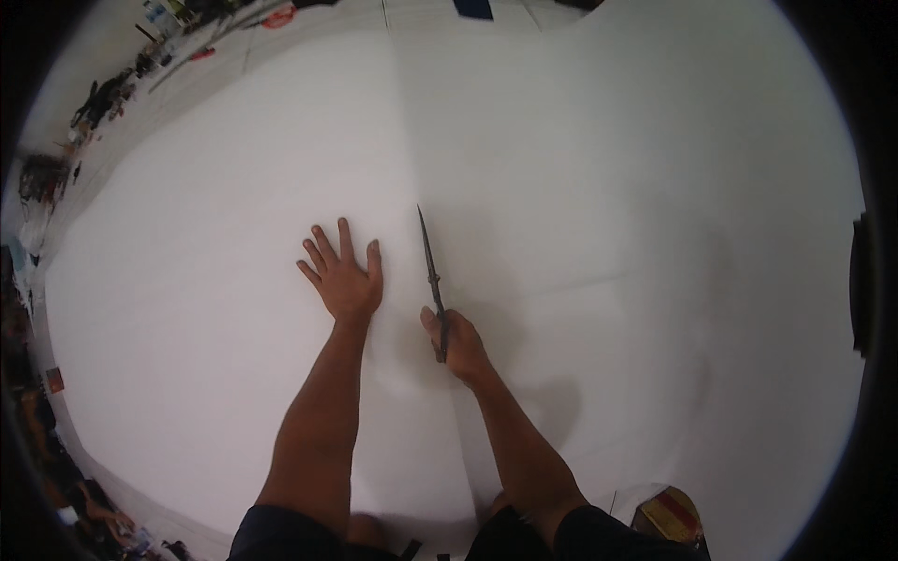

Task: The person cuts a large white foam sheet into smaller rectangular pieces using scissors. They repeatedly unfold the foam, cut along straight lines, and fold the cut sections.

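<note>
A wide white sheet (pixel 206 309) spreads out beneath both hands; whether it is cloth or paper I cannot tell. Down its middle runs a long straight line, an edge or fold, with a slightly greyer surface on its right. My left hand (pixel 348 280) presses flat on the sheet left of that line, fingers spread. In my right hand (pixel 460 344) is a pair of dark scissors (pixel 429 257), gripped by the handles. Their long blades look closed and point away from me, close beside the line. My fingers partly hide the handles.
A round container with a red and yellow top (pixel 669 516) stands near my right knee. Dark clutter (pixel 103 98) lines the far left side, and a small red box (pixel 54 380) lies at the sheet's left edge. A dark object (pixel 859 285) borders the right.
</note>
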A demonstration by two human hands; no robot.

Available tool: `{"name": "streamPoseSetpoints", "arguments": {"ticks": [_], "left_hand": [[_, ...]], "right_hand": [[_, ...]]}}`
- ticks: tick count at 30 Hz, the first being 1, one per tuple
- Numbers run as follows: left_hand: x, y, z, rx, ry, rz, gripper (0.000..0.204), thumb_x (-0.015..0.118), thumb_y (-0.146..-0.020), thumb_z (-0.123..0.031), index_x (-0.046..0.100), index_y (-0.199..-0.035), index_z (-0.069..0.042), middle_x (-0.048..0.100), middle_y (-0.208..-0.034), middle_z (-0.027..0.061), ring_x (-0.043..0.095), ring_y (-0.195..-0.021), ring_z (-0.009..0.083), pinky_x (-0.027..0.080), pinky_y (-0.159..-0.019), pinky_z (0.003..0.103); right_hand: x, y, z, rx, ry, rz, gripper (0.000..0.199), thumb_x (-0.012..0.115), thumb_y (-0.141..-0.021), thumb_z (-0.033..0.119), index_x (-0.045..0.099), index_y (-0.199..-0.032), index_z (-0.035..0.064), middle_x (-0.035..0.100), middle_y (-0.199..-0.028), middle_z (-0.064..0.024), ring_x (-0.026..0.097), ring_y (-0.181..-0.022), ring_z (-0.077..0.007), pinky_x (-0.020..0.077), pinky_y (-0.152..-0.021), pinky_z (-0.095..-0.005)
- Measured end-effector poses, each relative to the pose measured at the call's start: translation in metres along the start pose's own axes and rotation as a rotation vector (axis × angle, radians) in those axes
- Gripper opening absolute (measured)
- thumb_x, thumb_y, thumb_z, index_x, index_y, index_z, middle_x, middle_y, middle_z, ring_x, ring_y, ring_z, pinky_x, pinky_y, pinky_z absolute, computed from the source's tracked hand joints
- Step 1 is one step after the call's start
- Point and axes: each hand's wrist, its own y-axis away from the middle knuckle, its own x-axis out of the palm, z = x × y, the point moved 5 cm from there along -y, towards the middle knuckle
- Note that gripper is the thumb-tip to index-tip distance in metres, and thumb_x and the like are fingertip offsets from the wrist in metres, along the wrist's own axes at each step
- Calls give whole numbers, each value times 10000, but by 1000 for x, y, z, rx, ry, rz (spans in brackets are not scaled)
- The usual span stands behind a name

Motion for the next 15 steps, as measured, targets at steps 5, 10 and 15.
{"name": "streamPoseSetpoints", "arguments": {"ticks": [5,10,15], "left_hand": [[-8,-4,6,-17,-10,60,639,381,-971,-519,297,-1509,-185,158,-1573,202,104,-1456,412,36,-1162,580],[-4,-7,7,-39,1,122,665,418,-949,-512,288,-1512,-183,131,-1582,199,78,-1460,414,5,-1160,579],[-11,-14,3,-36,-16,155,672,447,-943,-495,296,-1507,-163,149,-1572,214,107,-1448,435,39,-1155,588]], "right_hand": [[2,15,-4,162,-45,85,612,554,-904,603,523,-735,16,559,-721,-121,540,-697,-246,441,-665,-398],[0,-21,38,40,-19,29,598,564,-903,592,526,-746,16,552,-687,-114,537,-662,-249,440,-633,-391],[0,-62,67,12,62,-79,519,572,-942,510,459,-658,91,428,-571,13,417,-535,-106,353,-500,-304]]}}
